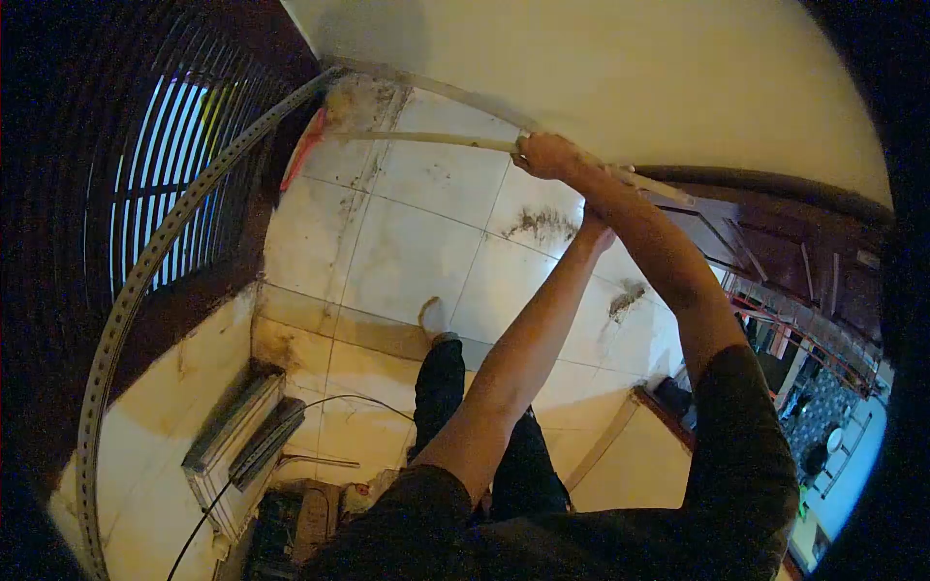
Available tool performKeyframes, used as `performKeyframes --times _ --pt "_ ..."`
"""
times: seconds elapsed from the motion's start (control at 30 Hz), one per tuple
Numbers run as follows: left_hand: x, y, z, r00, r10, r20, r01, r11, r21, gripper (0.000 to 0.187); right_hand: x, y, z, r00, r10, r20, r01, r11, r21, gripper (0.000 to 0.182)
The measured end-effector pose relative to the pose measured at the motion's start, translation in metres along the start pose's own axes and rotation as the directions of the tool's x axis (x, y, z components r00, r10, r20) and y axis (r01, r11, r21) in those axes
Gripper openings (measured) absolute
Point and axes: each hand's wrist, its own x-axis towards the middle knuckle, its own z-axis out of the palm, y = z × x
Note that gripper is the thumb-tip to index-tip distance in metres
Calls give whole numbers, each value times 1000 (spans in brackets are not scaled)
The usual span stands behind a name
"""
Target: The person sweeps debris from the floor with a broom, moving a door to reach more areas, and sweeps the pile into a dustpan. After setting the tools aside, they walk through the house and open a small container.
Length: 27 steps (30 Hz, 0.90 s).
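A long pale-handled broom (426, 139) reaches across the tiled floor, its red head (306, 153) in the far left corner beside the dark slatted grille. My right hand (547, 156) is closed around the middle of the handle. My left hand (600, 232) is farther up toward the handle's end, mostly hidden behind my right forearm; its fingertips show curled over the handle. Dark patches of loose dirt (542, 225) lie on the white tiles (412, 232) below my hands, with another patch (626, 300) nearer to me.
A perforated metal strip (145, 261) curves along the left side, in front of the grille (170, 184). A pale stack of panels (232, 465) with a black cable stands at lower left. One foot (434, 318) is by a floor step. Dark wooden furniture (775, 232) stands at right.
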Motion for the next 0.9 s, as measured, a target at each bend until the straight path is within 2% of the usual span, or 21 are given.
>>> performKeyframes --times 0.07,0.1,0.17,0.2,0.23,0.3,0.33,0.4,0.43,0.6,0.67,0.7,0.73,0.77,0.8,0.83,0.87,0.9 --pt "12 5 -14 998 -16 66 31 975 -222 39 20 4 5 999 -12 46 12 1000 3 36" --pt "20 9 -16 998 -20 63 34 974 -224 39 25 4 3 999 -10 50 10 1000 6 36" --pt "33 18 -21 999 -50 3 50 985 -168 50 34 2 -11 999 -34 -25 33 998 -50 37" --pt "22 41 6 999 -36 -23 37 999 19 48 39 3 -19 999 -34 -25 33 998 -47 37" --pt "25 43 18 999 -38 -27 39 999 20 48 44 3 -27 1000 -28 -8 28 999 -35 38" --pt "33 45 26 975 88 -202 -93 996 -15 59 51 5 -34 1000 -24 7 24 1000 -19 39" --pt "36 52 25 975 88 -205 -93 996 -14 59 54 6 -36 1000 -8 -1 8 1000 -18 40" --pt "48 65 18 985 -150 -87 135 977 -163 53 61 11 -39 1000 7 -6 -7 1000 -20 41" --pt "53 63 14 985 -149 -88 133 977 -166 53 64 15 -39 1000 21 3 -21 1000 -12 40" --pt "67 35 -33 986 -8 168 -1 999 54 48 92 45 4 1000 10 -8 -10 1000 10 39" --pt "69 23 -39 961 30 275 -68 989 133 46 84 56 20 970 -210 120 202 976 76 40" --pt "54 15 -33 994 58 92 -88 928 362 42 75 58 37 978 -103 184 74 984 160 40" --pt "25 2 -28 988 132 -84 -61 819 570 39 59 54 51 967 -4 256 -58 971 233 41" --pt "-6 -3 -12 976 172 -133 -56 789 612 35 29 42 42 938 -126 322 69 981 184 40" --pt "-33 -8 4 961 211 -177 -48 761 647 32 6 32 49 956 12 293 -90 963 255 41" --pt "-36 -30 -7 930 191 -314 43 791 610 25 21 70 140 984 -124 124 118 991 60 43" --pt "-48 -39 -3 972 117 -206 -35 931 362 19 -24 35 80 981 -167 95 159 984 84 43" --pt "-57 -43 7 976 176 -128 -85 851 519 15 -41 28 72 990 45 131 -73 974 216 42"
